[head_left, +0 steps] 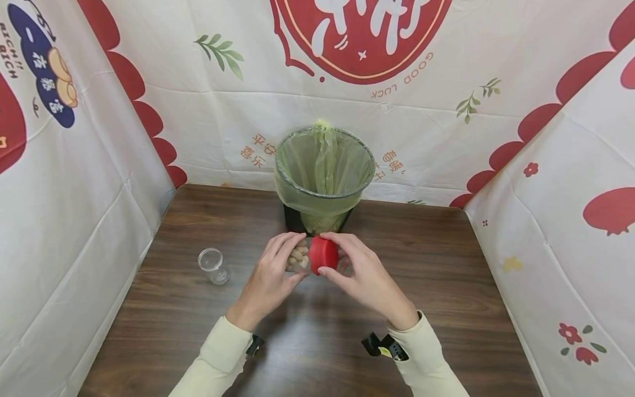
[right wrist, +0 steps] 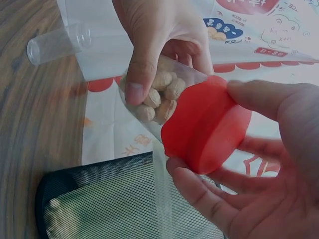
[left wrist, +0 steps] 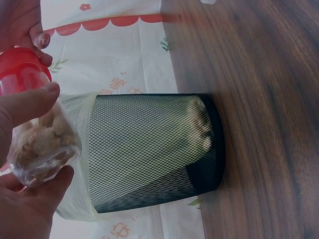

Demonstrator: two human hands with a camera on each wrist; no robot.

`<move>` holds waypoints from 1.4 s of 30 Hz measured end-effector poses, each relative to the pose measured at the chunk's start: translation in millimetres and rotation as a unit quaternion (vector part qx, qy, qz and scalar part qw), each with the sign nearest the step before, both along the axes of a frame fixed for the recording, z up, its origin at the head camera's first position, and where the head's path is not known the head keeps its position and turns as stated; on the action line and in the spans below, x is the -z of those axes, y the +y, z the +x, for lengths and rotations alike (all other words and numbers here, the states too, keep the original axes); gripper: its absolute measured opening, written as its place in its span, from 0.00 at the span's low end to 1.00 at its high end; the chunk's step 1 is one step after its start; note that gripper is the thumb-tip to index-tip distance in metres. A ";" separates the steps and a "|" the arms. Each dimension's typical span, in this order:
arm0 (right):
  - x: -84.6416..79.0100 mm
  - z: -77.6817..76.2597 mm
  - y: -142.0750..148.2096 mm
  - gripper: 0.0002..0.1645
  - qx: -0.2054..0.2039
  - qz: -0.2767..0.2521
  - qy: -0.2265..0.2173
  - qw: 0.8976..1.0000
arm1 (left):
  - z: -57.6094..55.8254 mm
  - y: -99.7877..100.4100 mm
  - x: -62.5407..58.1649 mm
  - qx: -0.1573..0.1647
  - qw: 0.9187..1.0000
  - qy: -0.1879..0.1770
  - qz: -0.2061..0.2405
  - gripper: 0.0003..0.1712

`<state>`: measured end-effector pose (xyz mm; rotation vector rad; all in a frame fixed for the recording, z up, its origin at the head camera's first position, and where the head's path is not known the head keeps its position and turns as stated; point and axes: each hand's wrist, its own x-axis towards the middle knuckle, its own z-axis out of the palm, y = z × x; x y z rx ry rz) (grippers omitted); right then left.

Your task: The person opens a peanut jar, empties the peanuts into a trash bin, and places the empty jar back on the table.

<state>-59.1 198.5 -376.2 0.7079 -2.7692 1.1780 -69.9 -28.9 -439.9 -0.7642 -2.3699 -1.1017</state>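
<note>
L hand (head_left: 268,275): gripped clear jar (right wrist: 179,69) w/ tan pcs (right wrist: 162,97).
R hand (head_left: 369,275): pinched red lid (head_left: 323,255), jar's R end.
Glass (head_left: 213,264): stood on desk (head_left: 446,286), L side.
Bin (left wrist: 144,149): far side.

Red lid (right wrist: 212,129) at right fingers (right wrist: 204,196). Clear jar (left wrist: 47,144), tan nuts (right wrist: 164,97) in left fingers (head_left: 285,243). Beyond fingers: black mesh bin (left wrist: 144,149), translucent yellow-green liner (head_left: 319,205); pale stuff (left wrist: 200,127) inside, maybe greenish, mesh blurs it. Under fingers: dark brown wood-grain table (head_left: 426,270). Behind: cream sleeves (head_left: 421,353), black straps (head_left: 395,348). Farthest: white cloth (head_left: 213,110), red scallops (head_left: 144,118), green leaf prints (head_left: 221,54).
</note>
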 end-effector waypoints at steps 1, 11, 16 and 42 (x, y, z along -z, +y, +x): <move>-0.2 0.2 0.2 0.39 -0.004 0.000 0.003 1.000 | 0.4 -0.3 -0.1 0.002 1.000 -0.007 0.000 0.48; -1.3 1.0 1.3 0.41 -0.010 0.009 0.010 1.000 | -0.4 0.0 1.2 0.003 1.000 0.009 0.015 0.48; -2.1 1.4 0.3 0.39 0.017 0.003 -0.023 1.000 | -1.7 1.3 1.2 -0.015 0.998 0.049 0.020 0.50; -2.3 1.8 2.3 0.38 -0.019 0.012 0.049 0.999 | 1.2 1.9 -1.7 -0.005 1.000 0.001 0.024 0.48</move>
